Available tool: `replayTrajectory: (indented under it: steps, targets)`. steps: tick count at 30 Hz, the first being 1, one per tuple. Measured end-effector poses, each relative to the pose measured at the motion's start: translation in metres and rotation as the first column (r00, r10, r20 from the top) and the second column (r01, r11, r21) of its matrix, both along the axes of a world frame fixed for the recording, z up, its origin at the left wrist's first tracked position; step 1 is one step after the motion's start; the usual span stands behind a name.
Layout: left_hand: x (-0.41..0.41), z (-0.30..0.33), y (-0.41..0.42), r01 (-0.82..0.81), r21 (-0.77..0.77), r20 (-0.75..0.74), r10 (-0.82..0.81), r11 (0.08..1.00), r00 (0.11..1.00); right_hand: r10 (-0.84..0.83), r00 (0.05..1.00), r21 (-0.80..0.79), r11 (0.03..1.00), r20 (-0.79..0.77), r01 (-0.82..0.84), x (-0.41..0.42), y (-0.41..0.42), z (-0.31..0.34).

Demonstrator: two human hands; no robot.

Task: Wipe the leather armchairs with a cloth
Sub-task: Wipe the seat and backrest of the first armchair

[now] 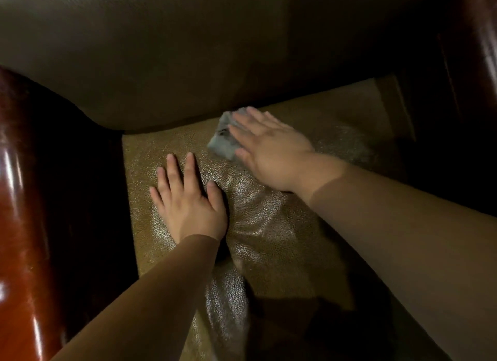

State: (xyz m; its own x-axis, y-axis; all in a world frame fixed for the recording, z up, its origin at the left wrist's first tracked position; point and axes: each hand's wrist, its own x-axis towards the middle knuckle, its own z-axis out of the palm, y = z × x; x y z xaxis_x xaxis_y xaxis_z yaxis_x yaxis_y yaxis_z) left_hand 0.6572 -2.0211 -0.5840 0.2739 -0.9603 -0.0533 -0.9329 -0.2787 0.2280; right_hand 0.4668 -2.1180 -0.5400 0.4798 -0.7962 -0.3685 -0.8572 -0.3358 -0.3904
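Step in hand: you are wiping the seat cushion [282,226] of the armchair, working near its back edge where it meets the backrest [188,51].
Cloth: the grey cloth [223,137] lies flat on the cushion close to that back edge, right of the middle, and is blurred, so I judge it is mid-stroke.
Right hand: your right hand [269,151] lies on top of the cloth with fingers straight and spread, pressing it down on the leather; nothing is pinched or curled round.
Left hand: your left hand [188,199] rests flat on the cushion toward its left edge, fingers straight and apart, holding nothing; it looks like a brace for your weight.
Leather: the cushion is puckered into shiny folds between your two hands and down toward the front edge.
Next move: carry the stroke on across the back strip, keeping the palm flat so the cloth does not bunch or slip out from under your fingers.
In the way: your own left hand covers a patch that you will need to lift off and wipe; the folds may trap dirt.
Around: a glossy wooden armrest [16,226] stands beside the left edge, another wooden armrest post [484,38] at the far right; the gaps beside the cushion are too dark to read.
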Motion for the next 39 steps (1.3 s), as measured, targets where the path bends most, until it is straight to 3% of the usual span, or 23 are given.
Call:
replayTrajectory:
  steps: [4, 7, 9, 10, 13, 15, 17, 21, 24, 29, 34, 36, 39]
  targets:
    - [0.000, 0.000, 0.000, 0.003, -0.005, 0.002, -0.003, 1.000, 1.000, -0.341, 0.928, -0.123, 0.938, -0.148, 0.325, -0.076, 0.016, -0.008]
    - [-0.002, -0.003, -0.001, 0.001, -0.024, 0.003, -0.001, 1.000, 1.000, -0.638, 0.693, -0.075, 0.752, -0.336, 0.655, -0.121, 0.014, -0.009]
    - [-0.003, -0.005, 0.000, -0.002, -0.027, 0.014, 0.003, 1.000, 1.000, -0.725, 0.610, -0.038, 0.654, -0.320, 0.756, -0.118, 0.010, -0.008]
    - [-0.003, -0.005, 0.001, -0.002, -0.026, 0.010, 0.003, 1.000, 1.000, -0.732, 0.617, -0.038, 0.653, -0.290, 0.756, -0.111, 0.012, -0.008]
    - [-0.005, -0.004, 0.003, -0.007, -0.026, -0.002, 0.007, 1.000, 1.000, -0.587, 0.799, -0.128, 0.809, -0.133, 0.573, -0.092, 0.042, -0.019]
    - [-0.006, -0.004, 0.003, -0.004, -0.024, 0.000, 0.004, 1.000, 1.000, -0.498, 0.863, -0.137, 0.864, -0.084, 0.485, -0.102, 0.059, -0.022]
    - [-0.004, -0.004, 0.002, -0.003, -0.035, 0.006, 0.003, 0.999, 1.000, -0.552, 0.825, -0.154, 0.832, -0.121, 0.534, -0.128, 0.047, -0.027]
    - [-0.003, -0.007, 0.003, 0.002, -0.035, 0.010, -0.002, 0.999, 1.000, -0.741, 0.639, -0.089, 0.665, -0.207, 0.741, -0.138, 0.017, -0.027]
    - [-0.001, -0.005, 0.005, -0.007, -0.025, 0.001, 0.007, 1.000, 1.000, -0.724, 0.673, -0.093, 0.688, -0.151, 0.720, -0.110, 0.061, -0.020]
    - [-0.004, -0.002, -0.002, 0.009, -0.034, -0.010, -0.009, 0.999, 1.000, -0.654, 0.727, -0.055, 0.750, -0.210, 0.659, -0.110, 0.145, 0.002]
    - [-0.004, -0.009, 0.005, 0.000, -0.043, -0.001, 0.000, 0.999, 1.000, -0.816, 0.558, -0.031, 0.568, -0.154, 0.822, -0.132, 0.051, -0.021]
    - [-0.005, -0.011, 0.007, 0.002, -0.039, 0.000, -0.002, 0.999, 1.000, -0.775, 0.606, -0.032, 0.620, -0.180, 0.784, -0.126, 0.042, -0.023]
    - [-0.002, -0.008, 0.004, 0.005, -0.039, 0.002, -0.005, 0.999, 1.000, -0.596, 0.792, -0.067, 0.803, -0.132, 0.593, -0.104, 0.095, -0.010]
